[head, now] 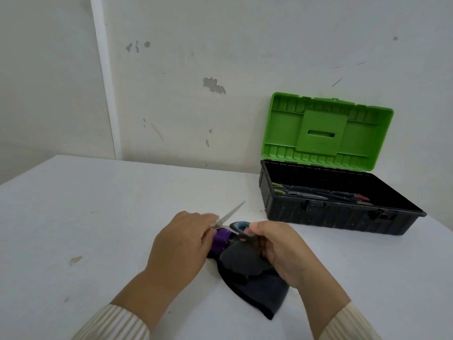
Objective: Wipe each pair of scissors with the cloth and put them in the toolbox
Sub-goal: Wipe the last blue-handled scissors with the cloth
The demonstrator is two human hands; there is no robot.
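On a white table (98, 217) set against a scuffed white wall (220, 57), two hands meet over a dark grey cloth (257, 278). The left hand (181, 244) is curled closed around something purple (220, 239), pressing it toward the cloth; what that purple thing is cannot be told, since the fingers hide most of it. The right hand (282, 249) is clamped on the handle end of a pair of scissors (235, 217), with a black and blue finger loop showing just above its thumb, and part of the cloth is bunched under its palm. The metal blades stick out past the left hand's knuckles and point up and to the right, toward the far edge of the table. The rest of the cloth lies flat on the table between the two wrists, trailing toward the person. Both forearms wear cream ribbed sleeves (115, 322). To the right and well apart from the hands stands a black toolbox (338, 217) with its green lid (326, 131) tilted back against the wall. Other scissors (318, 193) lie inside it along the bottom.
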